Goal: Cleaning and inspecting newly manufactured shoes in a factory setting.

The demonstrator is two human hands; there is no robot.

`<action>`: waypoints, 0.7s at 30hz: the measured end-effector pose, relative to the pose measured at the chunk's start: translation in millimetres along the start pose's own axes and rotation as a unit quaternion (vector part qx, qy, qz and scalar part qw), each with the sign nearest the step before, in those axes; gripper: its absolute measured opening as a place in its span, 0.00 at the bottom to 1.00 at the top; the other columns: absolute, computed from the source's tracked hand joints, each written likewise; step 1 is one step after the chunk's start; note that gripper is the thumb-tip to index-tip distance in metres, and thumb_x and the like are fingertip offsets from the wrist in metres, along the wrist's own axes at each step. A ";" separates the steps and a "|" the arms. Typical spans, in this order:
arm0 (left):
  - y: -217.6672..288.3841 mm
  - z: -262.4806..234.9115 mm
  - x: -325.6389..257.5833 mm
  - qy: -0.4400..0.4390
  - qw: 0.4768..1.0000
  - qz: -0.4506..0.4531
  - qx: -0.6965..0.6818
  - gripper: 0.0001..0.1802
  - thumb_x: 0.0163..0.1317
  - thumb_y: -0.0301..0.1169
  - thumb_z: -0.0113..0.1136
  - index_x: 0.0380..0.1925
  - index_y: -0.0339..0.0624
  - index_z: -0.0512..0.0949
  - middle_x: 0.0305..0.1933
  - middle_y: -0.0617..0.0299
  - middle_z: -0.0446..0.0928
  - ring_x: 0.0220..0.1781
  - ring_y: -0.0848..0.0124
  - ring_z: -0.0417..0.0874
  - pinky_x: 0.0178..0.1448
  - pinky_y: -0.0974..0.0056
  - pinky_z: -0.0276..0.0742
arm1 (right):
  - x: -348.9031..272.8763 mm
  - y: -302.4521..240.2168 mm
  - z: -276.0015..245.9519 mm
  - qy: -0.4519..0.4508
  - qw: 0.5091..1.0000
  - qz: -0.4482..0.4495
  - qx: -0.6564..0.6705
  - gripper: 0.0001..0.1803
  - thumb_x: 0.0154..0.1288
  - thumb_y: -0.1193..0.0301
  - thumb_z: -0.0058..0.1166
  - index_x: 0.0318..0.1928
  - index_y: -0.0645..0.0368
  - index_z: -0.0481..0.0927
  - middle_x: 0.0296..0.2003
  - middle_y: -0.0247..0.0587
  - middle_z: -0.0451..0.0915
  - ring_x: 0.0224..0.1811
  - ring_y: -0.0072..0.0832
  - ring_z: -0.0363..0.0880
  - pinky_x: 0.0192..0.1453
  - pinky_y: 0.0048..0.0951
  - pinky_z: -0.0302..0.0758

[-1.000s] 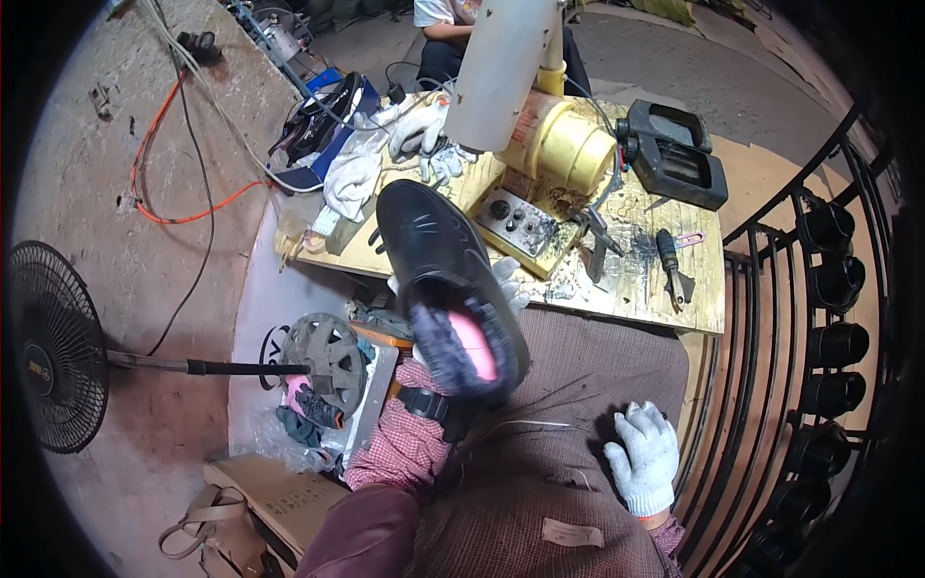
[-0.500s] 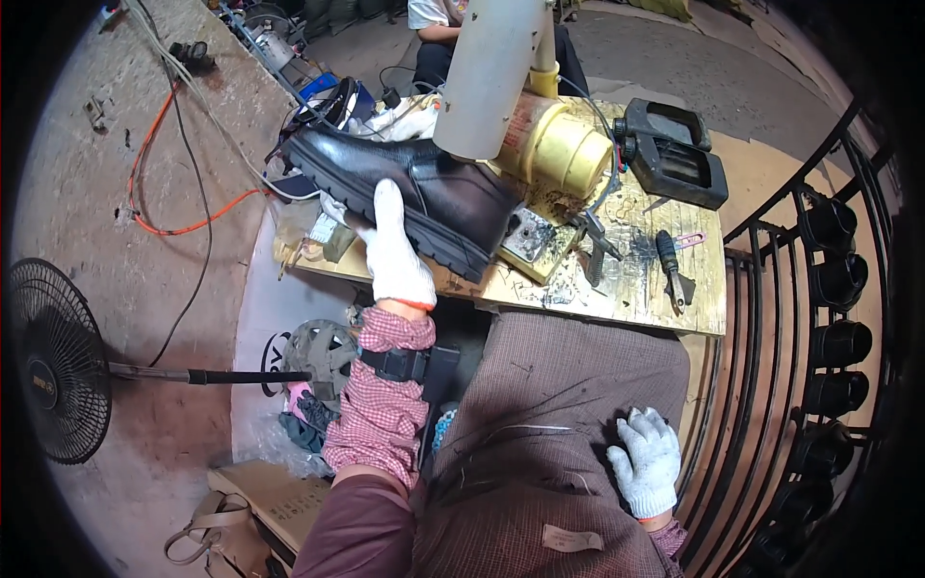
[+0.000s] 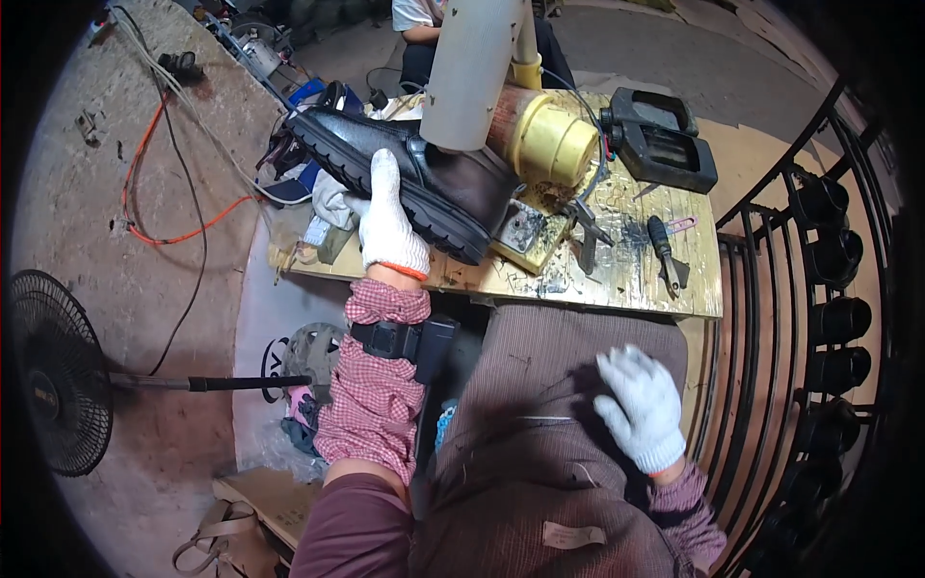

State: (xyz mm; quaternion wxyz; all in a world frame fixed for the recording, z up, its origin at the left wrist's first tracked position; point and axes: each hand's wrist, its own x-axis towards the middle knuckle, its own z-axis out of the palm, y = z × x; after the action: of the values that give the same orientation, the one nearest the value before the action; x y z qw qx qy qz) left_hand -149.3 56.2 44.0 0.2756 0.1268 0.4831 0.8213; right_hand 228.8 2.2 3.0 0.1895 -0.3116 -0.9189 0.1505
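A shiny black leather shoe point(image 3: 385, 164) with a thick ridged sole lies tilted over the back left of the workbench point(image 3: 636, 284). My left hand point(image 3: 393, 226), in a white knit glove, grips it with the thumb along the sole; its other fingers are mostly hidden. The shoe's upper sits just beneath the lower end of a grey cylinder point(image 3: 472, 87), and whether they touch I cannot tell. My right hand point(image 3: 638, 409), also gloved, hovers over the dark apron point(image 3: 568, 356) on my lap, fingers apart and holding nothing.
Beyond the shoe is a yellow cylindrical housing point(image 3: 554, 140). Hand tools point(image 3: 665, 255) and a black plastic container point(image 3: 665, 144) occupy the bench's right side. A black rack of shoes point(image 3: 833, 260) stands right; a fan point(image 3: 58, 376) stands left. Another person point(image 3: 419, 39) sits behind the bench.
My right hand has lifted from lower on my lap and moved slightly up and left. My left hand still holds the shoe, which has shifted only a little as the view moved.
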 end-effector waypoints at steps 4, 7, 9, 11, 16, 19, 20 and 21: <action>-2.3 -19.9 -28.0 0.080 0.993 -0.071 -0.057 0.28 0.71 0.44 0.68 0.66 0.46 0.74 0.60 0.58 0.82 0.59 0.60 0.84 0.65 0.49 0.83 | 79.1 -18.9 -7.8 0.049 0.995 -0.083 0.034 0.33 0.67 0.64 0.62 0.72 0.55 0.74 0.59 0.46 0.83 0.61 0.48 0.80 0.65 0.44 0.74; -0.9 -7.7 -71.7 0.056 0.993 -0.093 -0.049 0.28 0.72 0.46 0.66 0.65 0.45 0.75 0.60 0.58 0.82 0.57 0.60 0.84 0.64 0.52 0.82 | 137.1 -44.9 -8.6 0.136 0.973 -0.184 0.020 0.29 0.66 0.68 0.58 0.68 0.57 0.76 0.55 0.45 0.84 0.58 0.45 0.81 0.59 0.41 0.77; -9.7 -18.4 -81.4 0.000 0.997 -0.070 -0.037 0.27 0.73 0.48 0.65 0.64 0.45 0.76 0.58 0.57 0.83 0.57 0.60 0.83 0.62 0.55 0.82 | 165.2 -65.8 -1.6 0.159 0.957 -0.242 -0.005 0.24 0.65 0.68 0.56 0.61 0.58 0.78 0.49 0.45 0.84 0.53 0.41 0.82 0.53 0.39 0.78; -8.0 -15.9 -89.2 0.035 0.999 -0.032 0.010 0.35 0.71 0.46 0.68 0.72 0.45 0.67 0.63 0.55 0.78 0.60 0.59 0.82 0.63 0.54 0.82 | 168.6 -73.4 8.1 0.095 0.964 -0.241 -0.066 0.14 0.63 0.68 0.55 0.48 0.58 0.79 0.42 0.45 0.83 0.45 0.38 0.83 0.45 0.39 0.79; 10.4 -56.8 -53.6 0.011 1.000 -0.014 0.003 0.59 0.63 0.54 0.73 0.80 0.40 0.47 0.76 0.49 0.64 0.72 0.55 0.71 0.69 0.48 0.77 | 95.1 -19.7 1.0 -0.295 0.932 -0.209 0.026 0.06 0.62 0.69 0.59 0.40 0.51 0.83 0.32 0.42 0.85 0.37 0.44 0.86 0.42 0.43 0.81; 6.3 -61.5 -28.5 0.051 0.998 -0.031 -0.021 0.64 0.61 0.58 0.73 0.81 0.38 0.43 0.79 0.46 0.59 0.71 0.53 0.72 0.70 0.47 0.77 | 33.7 24.8 8.8 -0.273 0.954 -0.093 0.080 0.04 0.62 0.69 0.61 0.36 0.51 0.83 0.32 0.41 0.87 0.36 0.45 0.87 0.44 0.43 0.82; 5.8 -56.9 -25.8 0.051 0.998 -0.031 -0.022 0.64 0.61 0.58 0.73 0.81 0.38 0.43 0.79 0.46 0.59 0.71 0.53 0.72 0.70 0.47 0.77 | 18.3 37.6 12.1 -0.240 0.964 -0.057 0.097 0.04 0.62 0.69 0.61 0.36 0.52 0.83 0.34 0.40 0.88 0.37 0.44 0.87 0.45 0.43 0.82; 6.9 -47.7 -25.1 0.105 0.993 -0.031 -0.033 0.48 0.65 0.54 0.71 0.74 0.41 0.59 0.71 0.51 0.70 0.66 0.55 0.78 0.69 0.48 0.79 | 5.7 50.5 14.5 -0.210 0.964 -0.004 0.165 0.08 0.61 0.69 0.64 0.41 0.53 0.86 0.39 0.43 0.89 0.41 0.44 0.87 0.49 0.42 0.83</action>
State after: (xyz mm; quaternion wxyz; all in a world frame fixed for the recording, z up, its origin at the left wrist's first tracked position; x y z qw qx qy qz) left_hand -153.8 4.6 27.5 0.2530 0.0158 0.4853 0.8368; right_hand 244.3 41.8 -28.2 0.0419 -0.2339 -0.9018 0.3609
